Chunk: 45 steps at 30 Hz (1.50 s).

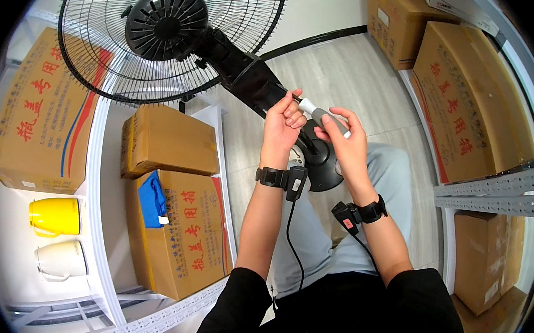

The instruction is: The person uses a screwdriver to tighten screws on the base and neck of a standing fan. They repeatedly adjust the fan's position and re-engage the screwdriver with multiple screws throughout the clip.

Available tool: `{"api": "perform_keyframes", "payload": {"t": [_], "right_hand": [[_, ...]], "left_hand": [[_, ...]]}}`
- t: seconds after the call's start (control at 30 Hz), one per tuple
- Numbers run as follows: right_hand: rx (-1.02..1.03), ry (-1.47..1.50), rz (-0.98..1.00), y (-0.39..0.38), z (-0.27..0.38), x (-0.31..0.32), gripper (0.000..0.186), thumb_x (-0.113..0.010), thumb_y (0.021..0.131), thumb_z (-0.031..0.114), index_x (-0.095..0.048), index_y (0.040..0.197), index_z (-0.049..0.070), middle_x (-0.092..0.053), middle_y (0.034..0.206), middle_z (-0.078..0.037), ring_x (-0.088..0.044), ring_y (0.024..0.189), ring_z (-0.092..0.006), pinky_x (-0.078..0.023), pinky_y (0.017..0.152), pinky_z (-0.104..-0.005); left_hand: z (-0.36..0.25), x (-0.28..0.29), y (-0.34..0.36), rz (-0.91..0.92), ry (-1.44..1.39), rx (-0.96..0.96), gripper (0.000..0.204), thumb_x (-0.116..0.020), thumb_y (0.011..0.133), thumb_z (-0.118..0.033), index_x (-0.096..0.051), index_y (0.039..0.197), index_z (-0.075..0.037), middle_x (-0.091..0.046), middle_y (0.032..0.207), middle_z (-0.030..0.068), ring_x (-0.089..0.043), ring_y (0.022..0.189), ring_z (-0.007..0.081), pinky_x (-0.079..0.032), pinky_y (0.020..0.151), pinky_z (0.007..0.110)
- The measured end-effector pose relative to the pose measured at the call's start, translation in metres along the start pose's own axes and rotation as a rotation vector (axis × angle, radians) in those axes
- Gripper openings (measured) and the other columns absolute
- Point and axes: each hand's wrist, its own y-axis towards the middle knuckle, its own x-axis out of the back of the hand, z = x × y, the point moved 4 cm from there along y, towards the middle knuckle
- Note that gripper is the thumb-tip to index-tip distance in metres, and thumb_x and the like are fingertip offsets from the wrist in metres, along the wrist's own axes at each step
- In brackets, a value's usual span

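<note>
A screwdriver with a grey and white handle (323, 117) slants in front of the black column (257, 85) of a standing fan. My right hand (348, 138) grips this handle between thumb and fingers, the other fingers loosely bent. At the far end of the handle, my left hand (283, 123) is closed, its fingertips pinching around the thin dark shaft; the tip is hidden there. The fan's round wire cage (241, 10) and motor housing (167, 26) lean to the upper left. Below my hands the round black base (326, 164) stands on the floor between my legs.
White metal shelves (99, 216) hold cardboard boxes (191, 235) on the left, with a blue cloth (152, 199), a yellow jug (55, 215) and a white jug (62, 259). More boxes (463, 106) fill the right shelves. Cables (294, 246) hang from both wrist straps.
</note>
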Motion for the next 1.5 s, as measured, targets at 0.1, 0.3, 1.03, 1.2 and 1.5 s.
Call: {"api": "perform_keyframes", "payload": {"t": [0.1, 0.3, 1.03, 1.2, 1.5], "right_hand": [[0.323, -0.389, -0.034, 0.000, 0.005, 0.008, 0.028, -0.071, 0.082, 0.011, -0.061, 0.108, 0.003, -0.069, 0.100, -0.008, -0.066, 0.091, -0.0156, -0.050, 0.081, -0.0280], [0.401, -0.378, -0.021, -0.022, 0.012, 0.021, 0.027, -0.071, 0.081, 0.009, -0.062, 0.106, 0.004, -0.069, 0.103, -0.008, -0.065, 0.094, -0.0155, -0.049, 0.083, -0.0274], [0.305, -0.296, 0.022, -0.019, 0.000, 0.014, 0.025, -0.068, 0.086, 0.010, -0.060, 0.108, 0.001, -0.068, 0.098, -0.009, -0.065, 0.083, -0.0112, -0.051, 0.071, -0.0240], [0.235, -0.172, 0.075, -0.014, -0.005, 0.000, 0.023, -0.064, 0.089, 0.008, -0.058, 0.109, -0.002, -0.066, 0.099, -0.011, -0.065, 0.085, -0.0127, -0.055, 0.071, -0.0251], [0.010, -0.179, 0.151, -0.004, -0.010, 0.000, 0.030, -0.058, 0.094, 0.014, -0.047, 0.118, 0.001, -0.059, 0.104, -0.012, -0.066, 0.082, -0.0193, -0.056, 0.068, -0.0271]], "left_hand": [[0.000, -0.009, -0.001, -0.010, -0.018, 0.017, 0.029, -0.048, 0.091, -0.014, -0.055, 0.111, 0.005, -0.033, 0.056, -0.0029, -0.029, 0.045, 0.0090, -0.029, 0.047, 0.024], [-0.009, 0.002, -0.004, -0.046, 0.014, -0.014, 0.036, -0.048, 0.086, -0.017, -0.053, 0.114, 0.006, -0.034, 0.058, -0.0020, -0.031, 0.045, 0.0100, -0.029, 0.045, 0.025], [-0.008, 0.001, -0.013, -0.190, 0.230, -0.116, 0.016, -0.057, 0.094, -0.017, -0.060, 0.104, -0.004, -0.033, 0.055, -0.0070, -0.029, 0.044, 0.0043, -0.025, 0.042, 0.021], [-0.013, 0.007, -0.011, -0.215, 0.167, -0.131, 0.013, -0.060, 0.092, -0.015, -0.060, 0.100, -0.005, -0.035, 0.056, -0.0080, -0.028, 0.043, 0.0032, -0.022, 0.041, 0.021], [-0.015, 0.011, -0.001, -0.249, 0.045, -0.090, 0.011, -0.061, 0.090, -0.016, -0.061, 0.093, -0.006, -0.038, 0.056, -0.0070, -0.030, 0.043, 0.0044, -0.024, 0.041, 0.021]]}}
